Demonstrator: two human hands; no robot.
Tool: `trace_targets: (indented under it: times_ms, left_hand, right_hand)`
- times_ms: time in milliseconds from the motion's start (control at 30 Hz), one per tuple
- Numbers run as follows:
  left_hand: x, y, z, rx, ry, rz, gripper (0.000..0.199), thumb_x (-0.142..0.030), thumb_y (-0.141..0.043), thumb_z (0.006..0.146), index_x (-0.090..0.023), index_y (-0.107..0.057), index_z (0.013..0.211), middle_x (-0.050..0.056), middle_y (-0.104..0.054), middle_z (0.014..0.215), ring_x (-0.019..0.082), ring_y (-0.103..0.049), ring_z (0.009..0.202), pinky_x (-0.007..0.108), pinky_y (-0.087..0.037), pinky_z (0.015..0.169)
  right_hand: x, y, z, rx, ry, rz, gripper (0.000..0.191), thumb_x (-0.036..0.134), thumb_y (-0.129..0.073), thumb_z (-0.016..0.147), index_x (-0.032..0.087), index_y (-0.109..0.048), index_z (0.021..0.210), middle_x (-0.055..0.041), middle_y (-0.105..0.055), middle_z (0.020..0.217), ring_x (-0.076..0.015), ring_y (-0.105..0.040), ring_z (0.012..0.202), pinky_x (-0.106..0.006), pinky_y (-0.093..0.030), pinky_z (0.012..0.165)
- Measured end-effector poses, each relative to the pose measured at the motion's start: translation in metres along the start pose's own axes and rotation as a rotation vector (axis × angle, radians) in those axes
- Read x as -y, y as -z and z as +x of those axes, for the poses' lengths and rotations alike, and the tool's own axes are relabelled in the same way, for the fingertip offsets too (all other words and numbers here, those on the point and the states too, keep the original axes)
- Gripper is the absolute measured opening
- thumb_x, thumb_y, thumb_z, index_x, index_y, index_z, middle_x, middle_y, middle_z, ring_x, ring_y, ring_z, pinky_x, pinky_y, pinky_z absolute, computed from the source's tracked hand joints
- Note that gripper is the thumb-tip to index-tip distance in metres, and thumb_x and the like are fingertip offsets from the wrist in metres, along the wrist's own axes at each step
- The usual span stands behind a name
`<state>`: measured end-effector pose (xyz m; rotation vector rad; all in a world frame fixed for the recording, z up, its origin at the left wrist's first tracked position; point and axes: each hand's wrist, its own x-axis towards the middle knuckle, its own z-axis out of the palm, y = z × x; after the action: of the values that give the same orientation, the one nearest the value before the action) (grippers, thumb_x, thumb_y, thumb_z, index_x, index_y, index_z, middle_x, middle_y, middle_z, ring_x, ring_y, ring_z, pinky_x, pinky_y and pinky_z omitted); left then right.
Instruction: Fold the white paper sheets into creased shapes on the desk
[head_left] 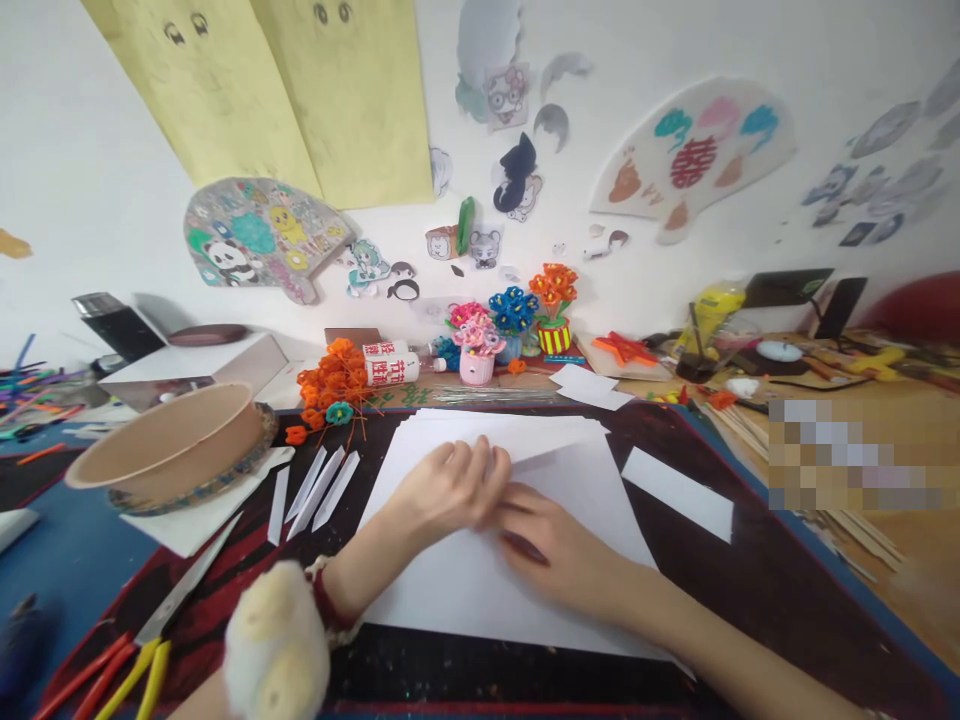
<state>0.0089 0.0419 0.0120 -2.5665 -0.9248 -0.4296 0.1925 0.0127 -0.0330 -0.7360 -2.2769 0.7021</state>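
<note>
The left hand [454,490] and right hand [555,555] meet above the middle of a white paper stack [427,590], fingertips close together. A narrow white paper piece [551,447] lies at the fingertips, its long axis running from them toward the far right corner of the stack. Its near end is beside the left hand's fingertips; the right hand sits on the wearer's side of it, knuckles just below its lower edge.

The left hand is curled nearly closed, palm down. The right hand is looser, fingers bent and partly spread, with a gap between them. The fingers overlap and blur, so which hand grips the piece, or whether each does, cannot be told.

Left of the stack, 4 folded paper strips [321,492] lie roughly side by side, slanting away from the wearer. To the right, 1 flat paper rectangle [679,495] lies apart from the stack. Scissors [176,600] rest at the lower left, blades pointing away, near a beige bowl [161,450]. Beyond the strips is a bunch of orange flowers [337,375]; a fluffy ornament [277,640] sits by the left wrist.
</note>
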Motion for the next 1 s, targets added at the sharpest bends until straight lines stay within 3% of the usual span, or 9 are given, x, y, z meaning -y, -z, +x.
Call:
trace_targets:
  times_ms: [100, 200, 367, 467, 567, 667, 800, 900, 1000]
  left_hand:
    - [-0.012, -0.001, -0.014, -0.073, -0.149, 0.142, 0.030, -0.014, -0.037, 0.096, -0.017, -0.055, 0.120, 0.014, -0.069, 0.112, 0.021, -0.068, 0.083, 0.032, -0.048, 0.068]
    - [-0.012, -0.002, -0.025, -0.157, -0.195, 0.266, 0.032, -0.012, -0.038, 0.095, -0.013, -0.054, 0.122, 0.014, -0.071, 0.108, 0.022, -0.069, 0.082, 0.033, -0.048, 0.068]
    - [-0.011, -0.003, -0.034, -0.193, -0.230, 0.311, 0.032, -0.011, -0.040, 0.093, -0.010, -0.058, 0.120, 0.014, -0.072, 0.104, 0.021, -0.068, 0.080, 0.033, -0.049, 0.067]
    - [-0.020, -0.001, -0.035, -0.180, -0.268, 0.289, 0.033, -0.011, -0.043, 0.092, -0.008, -0.058, 0.121, 0.012, -0.071, 0.102, 0.020, -0.067, 0.077, 0.033, -0.049, 0.067]
    - [-0.031, 0.000, -0.034, -0.153, -0.265, 0.263, 0.033, -0.013, -0.044, 0.092, -0.009, -0.059, 0.121, 0.010, -0.070, 0.102, 0.019, -0.066, 0.078, 0.032, -0.049, 0.064]
    - [-0.037, -0.002, -0.032, -0.137, -0.233, 0.248, 0.033, -0.011, -0.045, 0.092, -0.009, -0.058, 0.121, 0.010, -0.070, 0.104, 0.020, -0.065, 0.081, 0.032, -0.049, 0.064]
    - [-0.038, -0.004, -0.030, -0.055, -0.177, 0.227, 0.032, -0.008, -0.044, 0.092, -0.009, -0.057, 0.122, 0.010, -0.069, 0.106, 0.019, -0.064, 0.084, 0.032, -0.048, 0.066]
    - [-0.037, -0.005, -0.030, -0.016, -0.133, 0.221, 0.034, -0.007, -0.044, 0.093, -0.009, -0.055, 0.124, 0.010, -0.068, 0.111, 0.019, -0.063, 0.083, 0.032, -0.048, 0.065]
    - [-0.034, -0.007, -0.031, -0.019, -0.047, 0.209, 0.035, -0.006, -0.042, 0.093, -0.009, -0.055, 0.125, 0.011, -0.067, 0.114, 0.020, -0.063, 0.085, 0.033, -0.049, 0.065]
  right_hand:
    - [0.000, -0.014, 0.007, -0.084, 0.031, -0.003, 0.023, 0.005, -0.049, 0.078, 0.017, -0.067, 0.085, -0.0089, -0.070, 0.087, -0.0206, -0.064, 0.081, -0.033, -0.055, 0.071]
    - [0.004, -0.023, 0.011, -0.230, 0.106, -0.115, 0.024, 0.008, -0.045, 0.078, 0.018, -0.062, 0.065, -0.0052, -0.064, 0.061, -0.0184, -0.056, 0.056, -0.030, -0.048, 0.053]
    - [0.020, 0.009, 0.001, -0.390, 0.345, -0.235, 0.023, 0.010, -0.045, 0.082, 0.020, -0.066, 0.076, -0.0057, -0.066, 0.069, -0.0171, -0.054, 0.058, -0.031, -0.048, 0.054]
    - [0.016, 0.036, -0.006, -0.582, 0.263, -0.379, 0.024, 0.003, -0.046, 0.083, 0.017, -0.066, 0.083, -0.0065, -0.067, 0.073, -0.0180, -0.058, 0.065, -0.031, -0.050, 0.058]
    - [0.001, 0.045, -0.006, -0.448, 0.166, -0.694, 0.022, 0.006, -0.050, 0.086, 0.013, -0.068, 0.095, -0.0107, -0.072, 0.093, -0.0265, -0.062, 0.092, -0.041, -0.052, 0.079]
    - [-0.011, 0.037, -0.004, -0.263, 0.078, -0.817, 0.027, 0.009, -0.047, 0.090, 0.008, -0.066, 0.109, -0.0154, -0.069, 0.109, -0.0303, -0.059, 0.108, -0.045, -0.047, 0.092]
    - [-0.012, 0.032, -0.003, -0.220, 0.051, -0.803, 0.028, 0.011, -0.045, 0.092, 0.008, -0.065, 0.112, -0.0148, -0.069, 0.110, -0.0277, -0.059, 0.108, -0.042, -0.045, 0.095]
    - [-0.009, 0.042, -0.003, -0.315, 0.011, -0.759, 0.026, 0.013, -0.044, 0.092, 0.012, -0.066, 0.106, -0.0108, -0.070, 0.105, -0.0240, -0.062, 0.101, -0.038, -0.046, 0.090]
    - [-0.011, 0.065, -0.007, -0.432, -0.246, -0.784, 0.020, 0.018, -0.046, 0.089, 0.017, -0.066, 0.087, -0.0080, -0.071, 0.089, -0.0239, -0.063, 0.086, -0.035, -0.047, 0.073]
